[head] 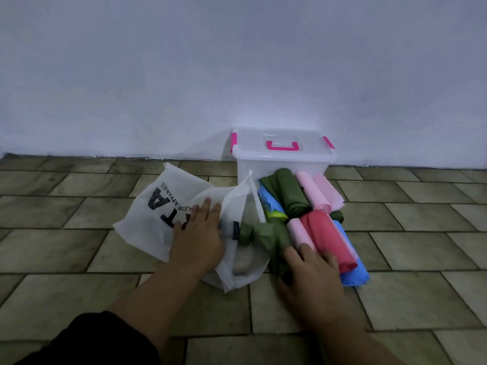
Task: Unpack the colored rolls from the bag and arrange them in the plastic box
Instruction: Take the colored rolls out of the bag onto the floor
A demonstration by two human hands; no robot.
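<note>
A white fabric bag [155, 206] with black lettering lies on the tiled floor, its mouth facing right. My left hand [197, 233] rests flat on the bag, fingers spread. Several colored rolls lie in a pile beside it: a dark green roll [287, 191], pink rolls [313, 191], a red roll [326, 238], a blue roll [353, 272]. A green roll [263, 233] pokes out of the bag's mouth. My right hand [308, 270] lies on this green roll's near end; a grip cannot be told. Behind the pile stands the clear plastic box [282, 162], its lid with pink handle and clips closed.
A pale wall [237, 75] rises directly behind the box. The floor [79, 259] is brown-green rectangular tile all around. A dark sleeve [92, 341] shows at the bottom left.
</note>
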